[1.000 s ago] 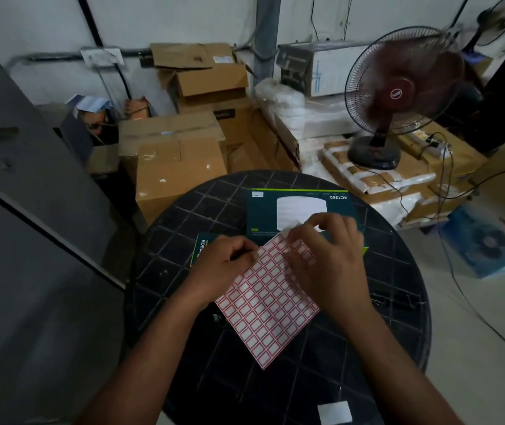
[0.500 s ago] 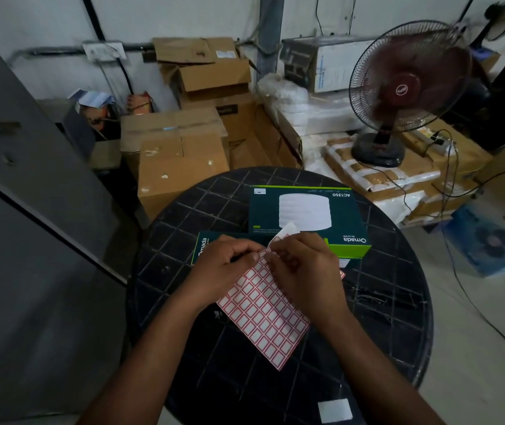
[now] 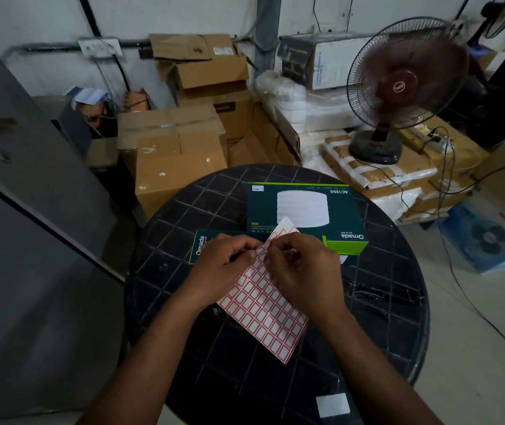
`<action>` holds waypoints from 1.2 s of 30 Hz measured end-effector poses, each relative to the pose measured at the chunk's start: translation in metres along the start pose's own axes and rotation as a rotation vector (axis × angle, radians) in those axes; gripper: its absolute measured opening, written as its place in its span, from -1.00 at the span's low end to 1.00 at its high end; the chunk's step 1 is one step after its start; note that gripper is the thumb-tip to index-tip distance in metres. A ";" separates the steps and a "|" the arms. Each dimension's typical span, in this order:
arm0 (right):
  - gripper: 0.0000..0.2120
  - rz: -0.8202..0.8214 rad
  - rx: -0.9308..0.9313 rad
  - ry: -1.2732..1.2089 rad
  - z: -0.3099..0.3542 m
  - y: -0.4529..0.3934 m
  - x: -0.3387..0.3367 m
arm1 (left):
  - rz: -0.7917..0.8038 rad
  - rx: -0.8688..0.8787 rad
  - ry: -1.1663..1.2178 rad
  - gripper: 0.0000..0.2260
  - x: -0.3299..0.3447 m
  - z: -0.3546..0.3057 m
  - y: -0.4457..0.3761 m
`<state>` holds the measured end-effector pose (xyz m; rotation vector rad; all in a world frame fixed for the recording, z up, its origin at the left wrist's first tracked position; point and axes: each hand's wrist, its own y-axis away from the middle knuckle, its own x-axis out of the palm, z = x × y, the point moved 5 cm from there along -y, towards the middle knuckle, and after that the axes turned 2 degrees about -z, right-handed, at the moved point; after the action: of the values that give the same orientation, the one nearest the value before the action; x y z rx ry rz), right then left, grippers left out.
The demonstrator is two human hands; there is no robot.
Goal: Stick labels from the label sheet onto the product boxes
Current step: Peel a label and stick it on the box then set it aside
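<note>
A label sheet (image 3: pixel 263 314) with a grid of red-bordered white labels is held over a round black table (image 3: pixel 383 317). My left hand (image 3: pixel 223 268) pinches the sheet's left edge near the top. My right hand (image 3: pixel 303 271) has its fingertips curled onto the sheet's upper part, pinching at a label there. Behind the hands lie two dark green product boxes. The upper box (image 3: pixel 303 210) shows a white round device and carries a small white label (image 3: pixel 257 188) in its far left corner. The lower box (image 3: pixel 211 240) is mostly hidden by my hands.
Brown cardboard cartons (image 3: pixel 177 167) are stacked on the floor beyond the table. A maroon pedestal fan (image 3: pixel 398 84) stands at the back right with cables trailing down. A grey door (image 3: pixel 30 210) fills the left. A white sticker (image 3: pixel 332 404) sits at the table's near edge.
My right hand has drawn back from the box onto the sheet's upper part, close to my left hand. The sheet's top corner has lifted and curled.
</note>
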<state>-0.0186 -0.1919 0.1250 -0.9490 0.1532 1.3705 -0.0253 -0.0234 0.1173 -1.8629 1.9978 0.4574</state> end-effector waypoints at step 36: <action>-0.95 0.311 0.177 -0.187 -0.038 -0.016 -0.036 | -0.093 0.042 0.010 -0.76 0.001 0.002 -0.003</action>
<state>0.0018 -0.2425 0.1301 -0.6625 0.2841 1.6931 -0.0221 -0.0234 0.1152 -1.9267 1.9023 0.3781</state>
